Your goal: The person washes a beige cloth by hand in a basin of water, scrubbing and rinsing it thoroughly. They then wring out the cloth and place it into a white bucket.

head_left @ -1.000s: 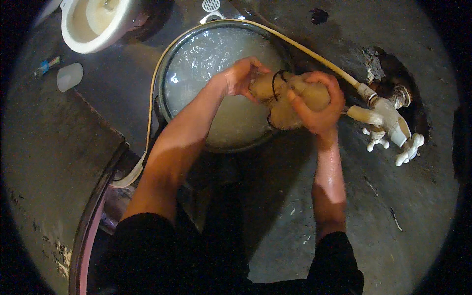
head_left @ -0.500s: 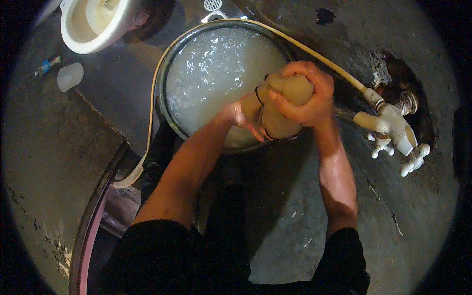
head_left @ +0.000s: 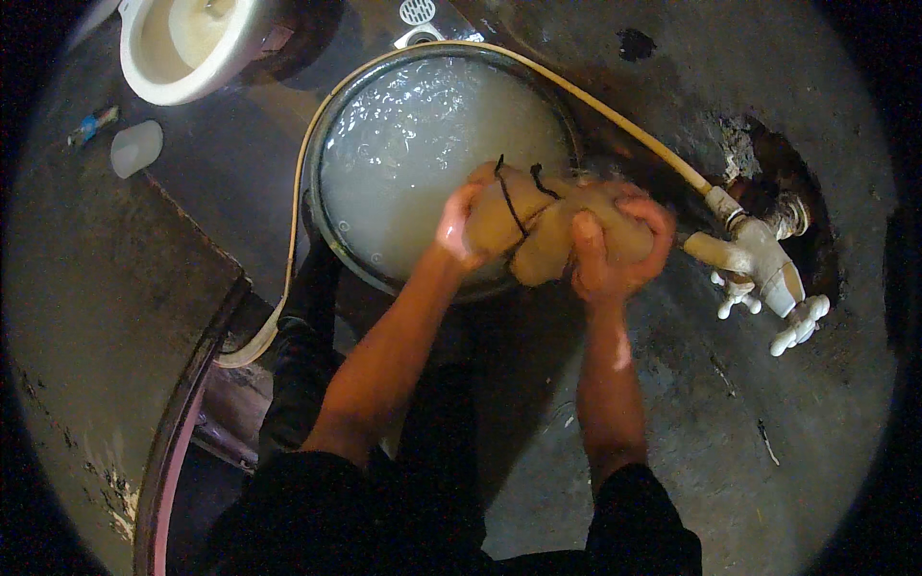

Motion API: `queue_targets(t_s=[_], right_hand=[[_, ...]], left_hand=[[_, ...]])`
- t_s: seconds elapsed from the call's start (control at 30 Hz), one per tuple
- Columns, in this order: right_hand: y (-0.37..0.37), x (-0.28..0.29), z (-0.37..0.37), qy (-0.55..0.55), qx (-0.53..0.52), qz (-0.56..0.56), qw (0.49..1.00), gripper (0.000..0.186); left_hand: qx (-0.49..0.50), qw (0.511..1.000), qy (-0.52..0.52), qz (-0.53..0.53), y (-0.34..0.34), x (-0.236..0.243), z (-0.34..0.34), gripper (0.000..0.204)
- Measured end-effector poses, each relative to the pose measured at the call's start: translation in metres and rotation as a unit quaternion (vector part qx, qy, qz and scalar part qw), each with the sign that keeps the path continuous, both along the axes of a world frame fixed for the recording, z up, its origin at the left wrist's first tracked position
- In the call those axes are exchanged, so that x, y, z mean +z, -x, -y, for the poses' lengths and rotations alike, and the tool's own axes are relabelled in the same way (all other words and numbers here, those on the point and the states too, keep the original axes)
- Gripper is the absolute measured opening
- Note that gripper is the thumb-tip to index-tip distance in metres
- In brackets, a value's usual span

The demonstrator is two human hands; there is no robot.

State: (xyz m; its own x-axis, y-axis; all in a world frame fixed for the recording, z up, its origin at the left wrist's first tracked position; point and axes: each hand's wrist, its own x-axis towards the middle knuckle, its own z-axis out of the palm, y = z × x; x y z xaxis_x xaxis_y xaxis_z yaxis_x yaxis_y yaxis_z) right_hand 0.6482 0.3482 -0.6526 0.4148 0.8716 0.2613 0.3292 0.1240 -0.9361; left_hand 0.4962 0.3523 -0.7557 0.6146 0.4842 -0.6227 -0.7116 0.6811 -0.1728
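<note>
Over the right part of a round basin [head_left: 342, 117] of cloudy water, I hold a tan, wet-looking bundle [head_left: 529, 252] in both hands; two black cords show on it, and I cannot make out exactly what it is. My left hand [head_left: 459, 221] grips its left end, with some fingers hidden behind it. My right hand [head_left: 610, 250] wraps round its right end, thumb up on the near side. A pale pipe fitting [head_left: 768, 259] with white cross-shaped tap handles [head_left: 799, 326] is just right of my right hand.
A yellowish hose [head_left: 624, 120] arches round the basin to the fitting. A white ceramic toilet bowl [head_left: 146, 72] is top left, a translucent cup [head_left: 136, 149] below it. A drain grate [head_left: 417, 12] lies beyond the basin. A dark curved ledge edge [head_left: 202, 365] runs along the lower left.
The bundle has shifted and turned, its right end dropping from half a second ago while its left end rose. My left hand has moved onto that left end; my right hand has moved lower.
</note>
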Motion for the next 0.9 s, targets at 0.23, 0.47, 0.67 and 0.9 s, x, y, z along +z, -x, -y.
queue_targets(t_s=[0.23,0.47,0.67,0.9], right_hand=[[0.018,0.004,0.038,0.108,-0.279,-0.093,0.95,0.038],[0.024,0.03,0.046,0.017,-0.29,-0.441,0.85,0.039],[0.023,0.052,0.032,0.017,-0.222,-0.305,0.926,0.039],[0.017,0.049,0.062,0.093,-0.208,-0.354,0.907,0.041]], left_hand=[[0.046,0.976,-0.049,-0.205,0.014,0.036,-0.024,0.05],[0.001,0.964,-0.1,-0.246,0.019,0.093,-0.037,0.053],[0.015,0.998,-0.023,-0.063,0.03,0.095,-0.029,0.059],[-0.042,0.96,-0.254,-0.107,0.045,0.114,-0.025,0.069]])
